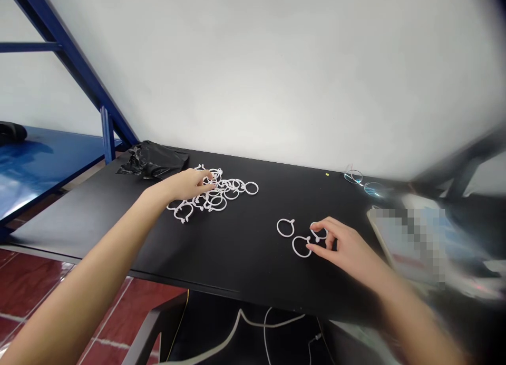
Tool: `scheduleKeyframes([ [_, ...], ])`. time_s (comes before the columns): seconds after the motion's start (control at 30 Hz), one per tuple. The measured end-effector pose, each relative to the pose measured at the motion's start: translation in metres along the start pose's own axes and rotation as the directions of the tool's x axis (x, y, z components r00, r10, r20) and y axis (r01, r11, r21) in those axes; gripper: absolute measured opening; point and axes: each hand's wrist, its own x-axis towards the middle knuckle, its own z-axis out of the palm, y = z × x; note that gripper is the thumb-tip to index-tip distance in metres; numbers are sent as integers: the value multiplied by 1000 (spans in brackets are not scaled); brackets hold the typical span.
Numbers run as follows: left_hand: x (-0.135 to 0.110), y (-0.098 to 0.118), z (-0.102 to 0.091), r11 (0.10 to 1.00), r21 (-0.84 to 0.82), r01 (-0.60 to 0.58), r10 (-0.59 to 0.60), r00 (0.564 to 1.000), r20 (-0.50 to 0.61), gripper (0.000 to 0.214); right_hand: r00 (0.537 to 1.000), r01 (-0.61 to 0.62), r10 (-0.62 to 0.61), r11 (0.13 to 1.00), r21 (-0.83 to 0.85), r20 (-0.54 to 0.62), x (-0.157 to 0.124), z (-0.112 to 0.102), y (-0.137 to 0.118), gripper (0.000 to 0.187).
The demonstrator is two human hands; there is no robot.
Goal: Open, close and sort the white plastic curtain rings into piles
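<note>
A loose pile of white plastic rings, some with a gap and small knobbed ends, lies on the black table. My left hand is over the left part of this pile, thumb and fingers apart at the rings; whether it touches one I cannot tell. To the right, 3 similar rings lie apart from the pile, among them one open ring with its end turned up. My right hand hovers at the two nearer it, thumb and index finger spread, and partly covers one of them.
A crumpled black plastic bag lies at the back left. Eyeglasses and a blurred notebook-like item are at the right. Blue metal framing stands at left. A chair and cables are below the front edge.
</note>
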Motion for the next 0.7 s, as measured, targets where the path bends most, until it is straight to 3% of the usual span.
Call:
scheduleKeyframes([
  [0.1, -8, 19, -1, 990, 141, 23, -7, 993, -117, 48, 1000, -11, 11, 998, -54, 7, 4, 4, 1, 22],
  [0.2, -15, 63, 11, 986, 141, -93, 121, 972, -201, 40, 1000, -5, 6, 998, -63, 20, 10, 7, 4, 16],
  [0.27, -17, 100, 29, 951, 106, -289, 303, 941, -152, 34, 1000, -1, 1, 999, -54, 17, 14, 8, 4, 12],
  [0.33, -17, 133, 53, 877, 115, -467, 477, 875, -77, 30, 1000, -2, 3, 999, -53, 17, 18, 8, 3, 11],
  [0.43, -11, 162, 86, 794, 200, -574, 583, 812, 19, 29, 1000, -4, 4, 1000, -21, 10, 24, 4, -2, 15],
  [0.5, -3, 166, 97, 779, 251, -574, 594, 804, -2, 23, 1000, -1, 1, 999, 50, -4, 29, -1, -5, 16],
  [0.57, 7, 159, 100, 794, 201, -574, 591, 806, -34, 23, 1000, 9, -9, 991, 130, -1, 36, -7, -6, 16],
  [0.63, 16, 146, 96, 840, 32, -541, 541, 834, -105, 21, 1000, 14, -16, 982, 191, 9, 43, -15, -7, 15],
  [0.7, 24, 133, 92, 845, -247, -475, 434, 877, -205, 21, 1000, 16, -19, 972, 233, 10, 48, -24, -7, 17],
])
